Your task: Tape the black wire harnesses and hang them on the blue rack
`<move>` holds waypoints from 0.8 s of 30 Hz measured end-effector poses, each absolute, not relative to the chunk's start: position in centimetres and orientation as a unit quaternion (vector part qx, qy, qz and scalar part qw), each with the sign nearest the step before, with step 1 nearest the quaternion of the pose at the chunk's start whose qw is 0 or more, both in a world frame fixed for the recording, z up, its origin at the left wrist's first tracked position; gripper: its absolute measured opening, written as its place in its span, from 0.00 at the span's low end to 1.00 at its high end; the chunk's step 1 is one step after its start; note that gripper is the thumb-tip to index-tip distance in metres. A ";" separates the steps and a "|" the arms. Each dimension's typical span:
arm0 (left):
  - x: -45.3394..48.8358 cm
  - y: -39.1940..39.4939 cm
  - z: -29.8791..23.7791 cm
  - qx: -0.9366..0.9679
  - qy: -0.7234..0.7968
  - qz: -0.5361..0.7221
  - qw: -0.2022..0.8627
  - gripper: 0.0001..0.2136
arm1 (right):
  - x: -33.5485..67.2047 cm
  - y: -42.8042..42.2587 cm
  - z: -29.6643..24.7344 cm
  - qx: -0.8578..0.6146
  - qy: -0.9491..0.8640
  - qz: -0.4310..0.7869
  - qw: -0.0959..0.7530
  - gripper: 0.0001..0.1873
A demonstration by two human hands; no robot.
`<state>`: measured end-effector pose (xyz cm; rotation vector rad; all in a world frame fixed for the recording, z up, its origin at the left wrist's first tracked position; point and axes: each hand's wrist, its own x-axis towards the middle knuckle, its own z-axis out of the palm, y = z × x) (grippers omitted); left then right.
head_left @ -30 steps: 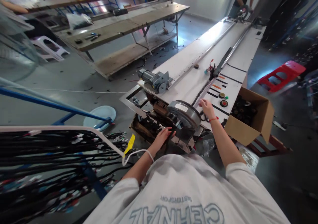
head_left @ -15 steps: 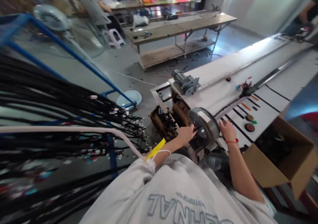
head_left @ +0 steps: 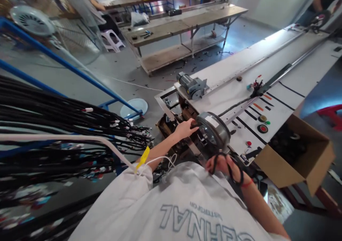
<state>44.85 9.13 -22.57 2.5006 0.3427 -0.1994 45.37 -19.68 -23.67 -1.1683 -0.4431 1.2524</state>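
Observation:
A grey drum-shaped wheel (head_left: pixel 217 129) with a white label on its rim stands at the near end of the long white bench. My left hand (head_left: pixel 185 130) is at its left side, fingers stretched and apart; whether they touch the rim cannot be made out. Below the wheel, close to my shirt, my right hand (head_left: pixel 226 166) is closed around a black cable (head_left: pixel 238 177) that loops over the fingers and wrist. Another dark cable (head_left: pixel 235 105) runs from the wheel along the bench to a cluster of small coloured connectors (head_left: pixel 257 86).
A grey motor (head_left: pixel 191 84) sits on the bench's left corner. Black strips, tape rolls and a red button (head_left: pixel 249 143) lie to the right. An open cardboard box (head_left: pixel 317 159) stands beside the bench. Black cable bundles (head_left: pixel 53 109) hang on a blue rack at left.
My right hand has moved from the wheel's right side down toward my body, with black cable now looped in it. My left hand has shifted left and up along the wheel. The view has shifted slightly.

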 end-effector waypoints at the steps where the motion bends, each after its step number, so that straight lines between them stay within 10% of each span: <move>1: 44.8 9.1 -22.5 0.942 0.129 -0.079 0.301 0.20 | 44.6 -17.6 -23.6 -0.448 -0.191 0.617 0.619 0.41; 10: 45.2 9.8 -23.4 0.964 0.224 -0.062 0.131 0.19 | 43.5 -13.5 -26.3 -0.520 -0.145 0.595 0.596 0.37; 16: 42.9 9.5 -27.0 0.753 0.078 -0.273 0.593 0.30 | 44.2 -22.8 -27.7 -0.647 0.007 0.363 0.671 0.34; 24: 40.9 4.0 -28.0 0.571 0.144 -0.103 0.802 0.33 | 51.4 -24.4 -31.1 -0.951 0.054 0.142 0.268 0.16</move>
